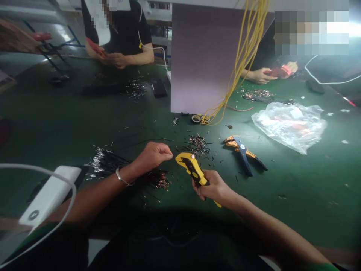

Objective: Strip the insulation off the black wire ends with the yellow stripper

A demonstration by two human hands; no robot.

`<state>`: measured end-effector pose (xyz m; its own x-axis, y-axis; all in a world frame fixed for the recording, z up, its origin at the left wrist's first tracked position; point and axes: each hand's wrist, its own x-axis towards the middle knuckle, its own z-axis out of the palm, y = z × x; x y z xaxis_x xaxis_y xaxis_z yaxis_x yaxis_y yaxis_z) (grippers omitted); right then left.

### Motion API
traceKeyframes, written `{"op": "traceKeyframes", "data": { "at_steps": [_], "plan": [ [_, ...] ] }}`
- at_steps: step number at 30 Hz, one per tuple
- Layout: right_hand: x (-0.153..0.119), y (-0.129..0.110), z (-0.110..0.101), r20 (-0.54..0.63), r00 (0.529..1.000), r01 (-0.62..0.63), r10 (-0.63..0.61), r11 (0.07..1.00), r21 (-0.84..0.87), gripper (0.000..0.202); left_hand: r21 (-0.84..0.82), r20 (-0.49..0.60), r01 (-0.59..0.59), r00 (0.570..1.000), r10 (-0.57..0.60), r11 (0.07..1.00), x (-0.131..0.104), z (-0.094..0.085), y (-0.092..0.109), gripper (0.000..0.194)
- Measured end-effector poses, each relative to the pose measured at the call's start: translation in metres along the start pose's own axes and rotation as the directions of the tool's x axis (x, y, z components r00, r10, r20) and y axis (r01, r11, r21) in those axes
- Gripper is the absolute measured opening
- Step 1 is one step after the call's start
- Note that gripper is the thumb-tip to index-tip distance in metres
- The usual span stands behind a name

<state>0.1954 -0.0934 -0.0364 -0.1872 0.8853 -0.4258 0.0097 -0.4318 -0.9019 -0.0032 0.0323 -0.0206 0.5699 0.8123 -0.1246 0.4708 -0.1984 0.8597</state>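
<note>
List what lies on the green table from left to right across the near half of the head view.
White power bank → bundle of black wires → left hand → yellow wire stripper in the right hand → spare orange-and-blue stripper → clear plastic bag.

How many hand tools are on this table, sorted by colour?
Yellow and black stripper, gripped in the right hand: 1
Orange and blue stripper, lying on the green table: 1
Red tools in co-workers' hands: 2
Total: 4
</note>
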Motion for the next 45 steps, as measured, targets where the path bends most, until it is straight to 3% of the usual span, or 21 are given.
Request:
{"op": "traceKeyframes", "data": {
  "at_steps": [6, 11, 18, 22, 27, 29, 33, 39, 45],
  "plan": [
    [0.0, 0.002, -0.002, -0.026, 0.999, 0.029, -0.03, 0.999, -0.028, 0.014, 0.084, 0.037, -0.079, 0.996, 0.076, 0.993, -0.013, 0.004, 0.014, 0.02],
    [-0.004, -0.001, 0.0, -0.006, 1.0, 0.006, -0.006, 0.999, -0.036, 0.014, 0.029, -0.023, 0.007, 1.0, -0.007, 1.0, -0.005, 0.0, 0.007, 0.016],
    [0.001, 0.0, -0.003, -0.026, 0.999, 0.018, -0.018, 0.999, -0.031, 0.014, 0.099, -0.002, -0.083, 0.996, 0.084, 0.992, -0.01, 0.005, 0.008, 0.019],
    [-0.002, 0.001, -0.001, -0.01, 1.0, 0.027, -0.027, 0.999, -0.043, 0.014, 0.049, -0.041, -0.025, 0.999, 0.027, 0.998, -0.006, 0.003, 0.004, 0.015],
    [0.002, 0.001, -0.004, -0.055, 0.998, 0.022, -0.026, 0.998, -0.061, 0.011, 0.088, 0.018, -0.093, 0.996, 0.092, 0.992, -0.012, 0.008, 0.009, 0.019],
    [0.001, 0.001, -0.003, -0.043, 0.999, 0.026, -0.029, 0.998, -0.065, 0.012, 0.097, -0.02, -0.098, 0.995, 0.1, 0.991, -0.01, 0.007, 0.009, 0.018],
    [-0.003, 0.002, -0.001, -0.017, 0.999, 0.025, -0.027, 0.996, -0.081, 0.014, 0.071, -0.061, -0.02, 0.998, 0.024, 0.997, -0.002, 0.001, 0.003, 0.016],
    [0.003, 0.001, -0.004, -0.049, 0.998, 0.028, -0.029, 0.999, -0.022, 0.012, 0.089, -0.019, -0.098, 0.995, 0.1, 0.991, -0.007, 0.004, 0.0, 0.017],
    [0.0, 0.002, -0.003, -0.023, 1.0, 0.021, -0.022, 1.0, -0.007, 0.014, 0.066, -0.049, -0.021, 0.998, 0.024, 0.998, -0.001, 0.003, -0.002, 0.016]
  ]
}}
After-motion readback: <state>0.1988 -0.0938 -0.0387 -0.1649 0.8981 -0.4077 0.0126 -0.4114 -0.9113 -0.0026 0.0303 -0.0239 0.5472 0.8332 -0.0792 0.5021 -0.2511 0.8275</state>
